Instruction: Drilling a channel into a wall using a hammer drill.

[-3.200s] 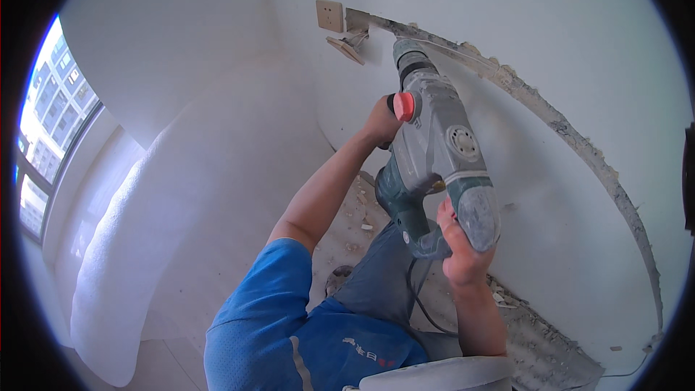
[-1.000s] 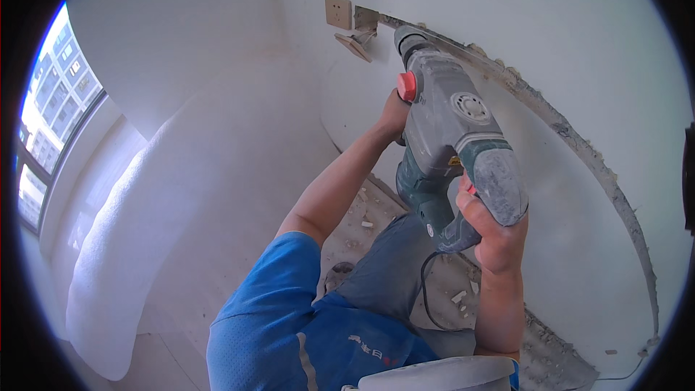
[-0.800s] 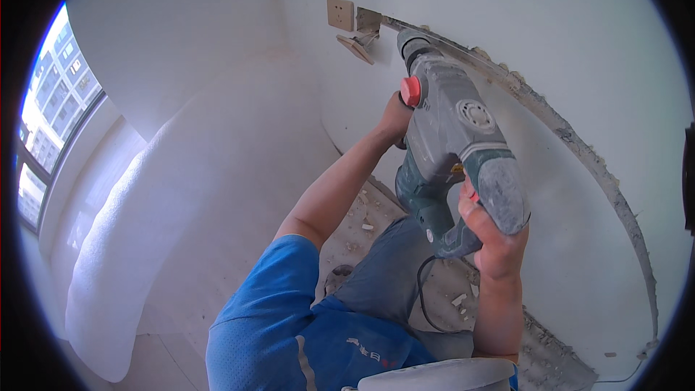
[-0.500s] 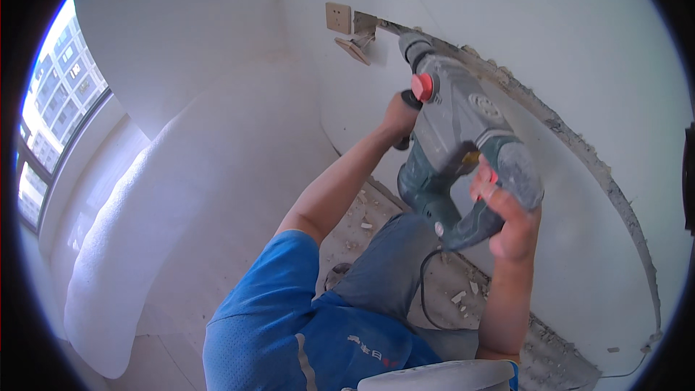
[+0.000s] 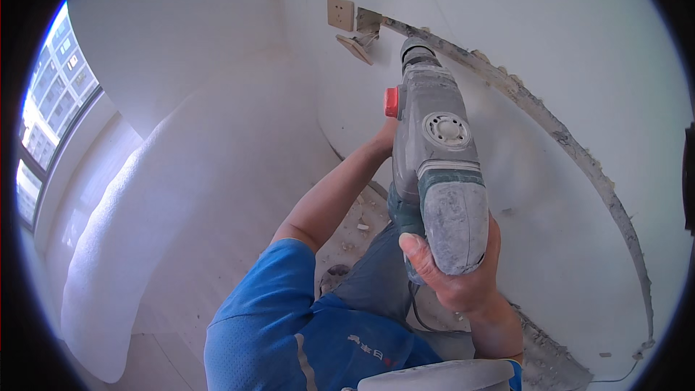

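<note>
A dusty grey-green rotary hammer [image 5: 438,130] with a red knob on its side is held up before the wall, its front end close to the cut groove [image 5: 521,90]. My right hand [image 5: 463,286] wraps round its rear handle, thumb on the left side. My left hand [image 5: 389,132] reaches to the tool's front left; the body hides its fingers and the side handle. Whether the tool's tip touches the wall is hidden. The groove curves from an opened box recess [image 5: 368,20] down to the lower right.
By the groove's upper end are a beige socket [image 5: 340,14] and a loose cover plate [image 5: 354,49] hanging on wires. Rubble [image 5: 362,224] lies on the floor along the wall. A black cord [image 5: 418,311] drops beside my leg. A window [image 5: 58,94] is at the left.
The rotary hammer has turned from leaning sideways to nearly upright in view, its rear end swinging left and down. My right hand went with it; my left hand slipped mostly behind the body.
</note>
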Demonstrator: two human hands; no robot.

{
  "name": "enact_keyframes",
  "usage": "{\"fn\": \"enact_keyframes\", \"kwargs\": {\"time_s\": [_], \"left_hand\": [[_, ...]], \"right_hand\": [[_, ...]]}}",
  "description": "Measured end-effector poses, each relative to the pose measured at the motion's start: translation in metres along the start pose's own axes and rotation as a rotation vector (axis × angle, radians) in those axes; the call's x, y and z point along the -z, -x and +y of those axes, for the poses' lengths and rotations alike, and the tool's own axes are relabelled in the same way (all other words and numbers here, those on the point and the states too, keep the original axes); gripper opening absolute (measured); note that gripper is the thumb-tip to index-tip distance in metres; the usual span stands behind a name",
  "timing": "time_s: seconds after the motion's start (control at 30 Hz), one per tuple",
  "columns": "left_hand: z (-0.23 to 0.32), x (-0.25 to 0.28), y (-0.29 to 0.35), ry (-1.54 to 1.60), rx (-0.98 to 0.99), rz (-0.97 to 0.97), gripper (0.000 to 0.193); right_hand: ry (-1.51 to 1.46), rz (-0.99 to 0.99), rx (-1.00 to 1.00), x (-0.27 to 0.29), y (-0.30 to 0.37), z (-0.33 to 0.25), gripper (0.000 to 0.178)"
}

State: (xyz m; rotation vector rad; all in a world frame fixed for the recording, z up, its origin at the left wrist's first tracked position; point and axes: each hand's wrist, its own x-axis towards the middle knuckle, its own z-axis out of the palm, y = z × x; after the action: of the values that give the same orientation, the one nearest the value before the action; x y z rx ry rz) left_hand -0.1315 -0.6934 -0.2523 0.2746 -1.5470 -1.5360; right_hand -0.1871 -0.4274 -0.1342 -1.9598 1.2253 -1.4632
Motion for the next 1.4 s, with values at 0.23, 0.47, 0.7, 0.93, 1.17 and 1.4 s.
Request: {"fn": "enact_keyframes", "kwargs": {"time_s": [0.23,0.47,0.7,0.93,1.17,1.4], "left_hand": [[-0.026,0.002,-0.016,0.215,0.05,-0.07,0.05],[-0.011,-0.006,-0.013,0.289,0.053,-0.07,0.046],[-0.019,-0.01,-0.018,0.28,0.036,-0.042,0.052],[0.012,-0.015,-0.005,0.081,0.037,0.071,0.06],[0.014,-0.013,-0.011,-0.022,-0.065,0.094,0.058],[0.004,-0.009,-0.017,-0.093,-0.027,0.124,0.046]], "right_hand": [[0.047,-0.028,-0.016,0.004,-0.013,-0.017,0.071],[-0.087,-0.078,-0.251,0.012,-0.019,-0.026,0.072],[0.186,-0.049,-0.04,0.016,-0.008,-0.017,0.059],[-0.284,0.025,-0.296,0.019,-0.008,-0.012,0.042],[-0.093,0.068,-0.128,0.021,-0.007,0.0,0.036],[-0.489,0.188,-0.315,0.022,-0.01,-0.013,0.029]]}}
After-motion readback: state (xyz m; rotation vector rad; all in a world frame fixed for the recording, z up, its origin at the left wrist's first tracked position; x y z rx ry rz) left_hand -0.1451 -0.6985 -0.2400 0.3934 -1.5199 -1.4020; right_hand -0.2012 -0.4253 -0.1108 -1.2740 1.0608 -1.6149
